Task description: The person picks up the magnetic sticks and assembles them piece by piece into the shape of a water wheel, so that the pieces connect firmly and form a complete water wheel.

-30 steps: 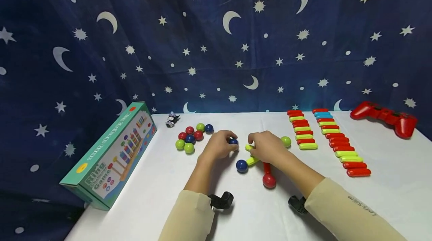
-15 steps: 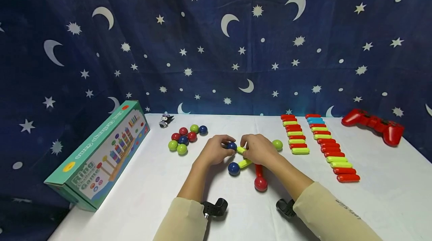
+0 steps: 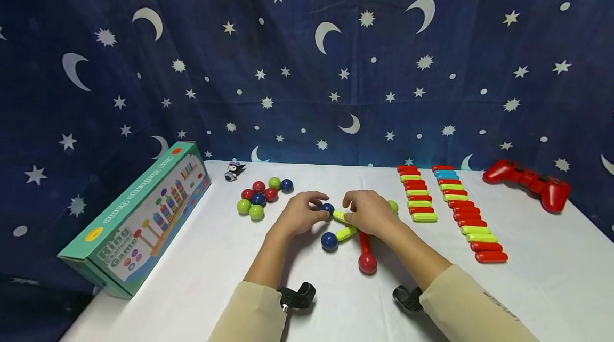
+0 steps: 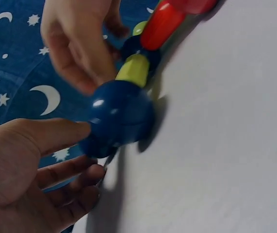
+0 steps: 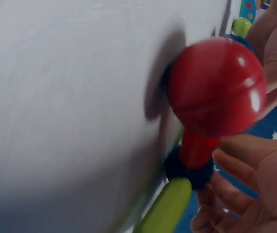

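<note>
Left hand [image 3: 297, 216] curled round far blue ball [image 3: 328, 209], right hand [image 3: 371, 213] pinching yellow stick [image 3: 339, 216] that meets it, mid-table (firmness unreadable); uneven push could pop the ball off to roll, a wrist swing might knock red stick [image 3: 365, 243] askew

The balls [image 3: 329, 242] gleam at me, smooth glossy plastic; the sticks [image 3: 346, 233] and controller [image 3: 525, 179] look like shiny plastic too. Tablecloth [image 3: 206, 257] and curtain [image 3: 288, 27] are matt cloth, the box [image 3: 127, 203] smooth printed card.
</note>
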A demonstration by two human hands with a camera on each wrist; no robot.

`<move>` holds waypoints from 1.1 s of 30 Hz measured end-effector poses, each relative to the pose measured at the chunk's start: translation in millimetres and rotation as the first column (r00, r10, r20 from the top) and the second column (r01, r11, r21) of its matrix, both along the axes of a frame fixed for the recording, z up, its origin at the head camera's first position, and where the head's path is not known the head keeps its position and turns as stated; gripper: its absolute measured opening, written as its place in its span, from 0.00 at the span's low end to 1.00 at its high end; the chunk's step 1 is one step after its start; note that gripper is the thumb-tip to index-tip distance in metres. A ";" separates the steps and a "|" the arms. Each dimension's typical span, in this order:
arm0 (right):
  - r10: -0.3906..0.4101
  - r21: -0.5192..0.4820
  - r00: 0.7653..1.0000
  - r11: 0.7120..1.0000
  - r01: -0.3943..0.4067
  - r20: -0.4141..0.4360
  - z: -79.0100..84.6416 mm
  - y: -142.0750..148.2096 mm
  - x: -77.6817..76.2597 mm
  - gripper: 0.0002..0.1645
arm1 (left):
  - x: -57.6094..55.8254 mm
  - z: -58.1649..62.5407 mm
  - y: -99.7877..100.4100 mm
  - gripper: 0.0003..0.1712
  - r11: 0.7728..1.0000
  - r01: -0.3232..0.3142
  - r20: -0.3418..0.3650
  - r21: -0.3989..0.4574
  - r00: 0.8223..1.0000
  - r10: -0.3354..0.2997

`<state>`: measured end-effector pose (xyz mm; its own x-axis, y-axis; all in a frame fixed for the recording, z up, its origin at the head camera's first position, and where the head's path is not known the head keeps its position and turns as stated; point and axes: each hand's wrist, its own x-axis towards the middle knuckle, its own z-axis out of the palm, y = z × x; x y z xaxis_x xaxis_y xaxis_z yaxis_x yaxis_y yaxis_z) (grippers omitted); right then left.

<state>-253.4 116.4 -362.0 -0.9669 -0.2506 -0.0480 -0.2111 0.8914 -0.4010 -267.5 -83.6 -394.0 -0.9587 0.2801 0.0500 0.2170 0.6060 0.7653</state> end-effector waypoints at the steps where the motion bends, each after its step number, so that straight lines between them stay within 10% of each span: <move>1: -0.014 0.012 1.000 1.000 0.014 -0.005 2.3 2.3 1.4 0.16 | -0.5 1.3 -2.9 0.22 1.000 -0.019 -0.015 0.008 1.000 0.019; 4: -0.058 0.053 0.998 0.997 0.059 -0.006 9.5 10.8 6.8 0.16 | -4.2 8.2 -12.7 0.18 0.992 -0.122 -0.099 0.023 0.987 0.123; 11: -0.097 0.131 0.995 0.987 0.097 -0.004 17.6 20.4 20.6 0.23 | -22.0 28.1 -33.4 0.18 0.912 -0.378 -0.351 -0.158 0.885 0.306; 21: -0.056 0.212 0.998 0.975 0.064 -0.043 3.9 15.1 28.3 0.18 | -43.9 22.7 -30.9 0.16 0.745 -0.327 -0.364 -0.581 0.923 0.120; 27: -0.027 0.217 0.998 0.975 0.037 -0.052 3.7 14.0 26.9 0.20 | -44.4 22.5 -23.8 0.14 0.757 -0.289 -0.321 -0.585 0.941 0.111; 33: 0.026 0.207 0.999 0.978 -0.020 -0.026 9.4 19.4 23.2 0.20 | -42.1 25.4 -13.7 0.14 0.843 -0.165 -0.203 -0.511 0.977 0.068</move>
<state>-230.3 135.8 -352.6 -0.9627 -0.2602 -0.0737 -0.2410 0.9492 -0.2024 -309.6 -97.3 -368.6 -0.9758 0.1978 0.0934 0.2166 0.9337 0.2851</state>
